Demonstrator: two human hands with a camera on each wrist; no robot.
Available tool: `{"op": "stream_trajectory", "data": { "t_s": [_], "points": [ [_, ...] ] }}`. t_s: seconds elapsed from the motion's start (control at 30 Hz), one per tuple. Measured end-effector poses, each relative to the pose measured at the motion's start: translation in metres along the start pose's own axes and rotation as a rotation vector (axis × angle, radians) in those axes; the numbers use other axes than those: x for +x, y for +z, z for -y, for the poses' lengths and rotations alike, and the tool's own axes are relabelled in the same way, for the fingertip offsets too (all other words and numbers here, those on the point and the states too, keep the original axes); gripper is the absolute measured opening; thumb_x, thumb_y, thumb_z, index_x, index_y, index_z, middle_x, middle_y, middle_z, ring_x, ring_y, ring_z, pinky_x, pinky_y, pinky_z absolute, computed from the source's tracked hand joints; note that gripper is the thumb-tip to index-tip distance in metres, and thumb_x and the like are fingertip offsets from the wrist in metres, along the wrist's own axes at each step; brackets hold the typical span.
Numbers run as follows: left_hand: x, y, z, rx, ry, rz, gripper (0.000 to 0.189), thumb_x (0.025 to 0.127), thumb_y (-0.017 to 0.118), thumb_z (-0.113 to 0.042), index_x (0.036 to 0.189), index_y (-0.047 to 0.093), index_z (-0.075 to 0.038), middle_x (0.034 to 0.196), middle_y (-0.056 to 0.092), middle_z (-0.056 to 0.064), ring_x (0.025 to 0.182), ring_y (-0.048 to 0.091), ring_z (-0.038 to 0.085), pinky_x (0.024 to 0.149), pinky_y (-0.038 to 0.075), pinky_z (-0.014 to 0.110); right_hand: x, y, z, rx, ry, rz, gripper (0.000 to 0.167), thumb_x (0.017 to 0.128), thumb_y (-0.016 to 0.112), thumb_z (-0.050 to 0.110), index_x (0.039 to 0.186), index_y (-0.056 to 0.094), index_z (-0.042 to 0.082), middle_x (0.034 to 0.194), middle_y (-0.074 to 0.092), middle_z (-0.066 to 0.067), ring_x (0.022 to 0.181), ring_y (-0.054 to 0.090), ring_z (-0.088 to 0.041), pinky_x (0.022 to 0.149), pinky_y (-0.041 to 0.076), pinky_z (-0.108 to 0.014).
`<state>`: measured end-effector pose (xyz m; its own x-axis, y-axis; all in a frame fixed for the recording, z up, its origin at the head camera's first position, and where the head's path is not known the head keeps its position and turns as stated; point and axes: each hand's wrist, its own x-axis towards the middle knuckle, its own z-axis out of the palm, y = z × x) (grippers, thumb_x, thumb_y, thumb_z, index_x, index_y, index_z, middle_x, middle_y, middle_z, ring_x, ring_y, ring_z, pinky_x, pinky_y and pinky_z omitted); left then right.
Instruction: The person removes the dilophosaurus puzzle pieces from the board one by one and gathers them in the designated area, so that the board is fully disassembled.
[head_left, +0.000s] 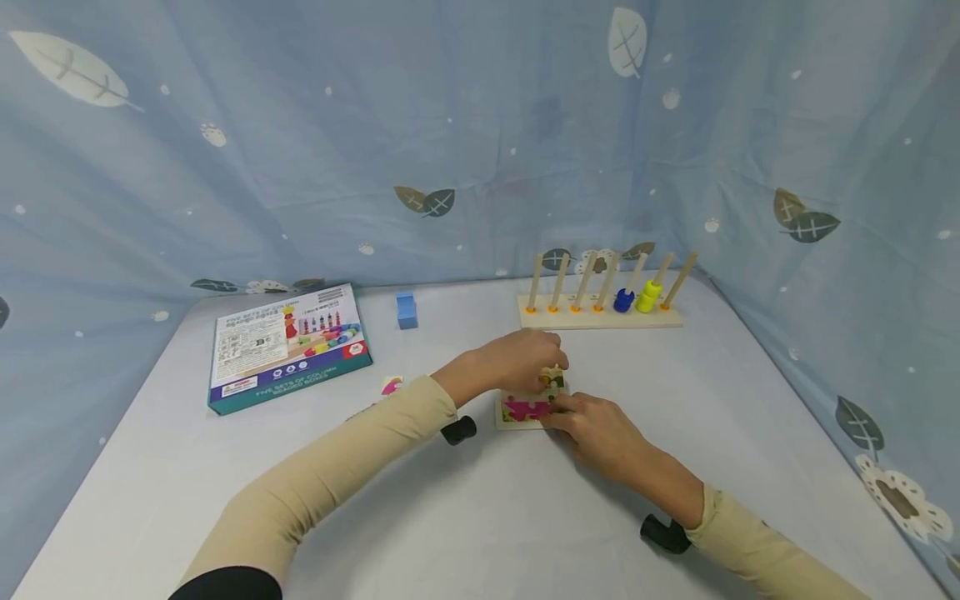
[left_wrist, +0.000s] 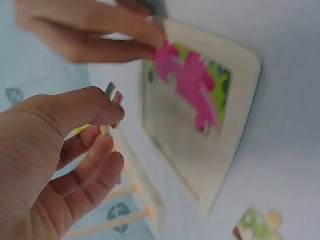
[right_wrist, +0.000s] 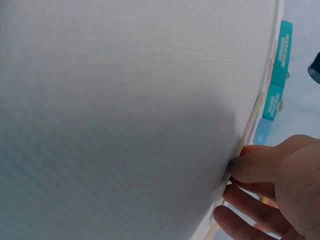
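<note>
A small square jigsaw tray [head_left: 517,423] with a pale wooden frame lies mid-table. Joined pink jigsaw pieces [left_wrist: 192,85] run along one side; bare wood shows beside them. My left hand [head_left: 517,360] is over the tray's far part, thumb and fingers pinching a small jigsaw piece [left_wrist: 116,97], seen edge-on in the left wrist view. From the tray's right side my right hand [head_left: 600,433] reaches in, its fingertips on the frame and the end of the pink row. In the right wrist view its thumb [right_wrist: 255,165] lies at the tray's edge, the other fingers spread loosely.
Behind the tray stands a wooden peg board [head_left: 600,322] with blue and yellow beads. A boxed bead toy [head_left: 292,346] lies at the left, beside a blue block [head_left: 407,310]. One loose jigsaw piece [head_left: 392,385] shows near my left forearm. A patterned curtain [head_left: 480,142] borders the table.
</note>
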<state>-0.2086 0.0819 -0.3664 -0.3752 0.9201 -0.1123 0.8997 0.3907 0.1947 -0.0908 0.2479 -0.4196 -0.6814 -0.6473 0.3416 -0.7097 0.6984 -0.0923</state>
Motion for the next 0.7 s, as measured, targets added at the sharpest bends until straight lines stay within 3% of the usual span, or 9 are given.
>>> {"op": "stream_trajectory", "data": {
  "t_s": [0.3,0.7],
  "points": [
    [-0.036,-0.013,0.020,-0.111,-0.044,-0.065,0.040,0.087,0.078,-0.012,0.126,0.069,-0.007,0.107,0.063,0.004,0.097,0.060,0.015,0.081,0.049,0.026,0.000,0.001,-0.001,0.006,0.031,0.043,0.026,0.075,0.082,-0.007,0.094,0.080,0.011,0.095,0.069,-0.004,0.087,0.068,-0.021,0.073,0.057,-0.036],
    [-0.088,0.001,0.022,-0.143,-0.100,-0.076,0.036,0.087,0.077,-0.011,0.122,0.072,-0.010,0.104,0.064,0.001,0.095,0.062,0.016,0.082,0.050,0.030,0.001,-0.001,0.002,-0.011,0.053,0.064,0.025,0.074,0.084,-0.004,0.094,0.081,0.011,0.099,0.071,-0.006,0.090,0.069,-0.023,0.074,0.057,-0.038]
  ]
}}
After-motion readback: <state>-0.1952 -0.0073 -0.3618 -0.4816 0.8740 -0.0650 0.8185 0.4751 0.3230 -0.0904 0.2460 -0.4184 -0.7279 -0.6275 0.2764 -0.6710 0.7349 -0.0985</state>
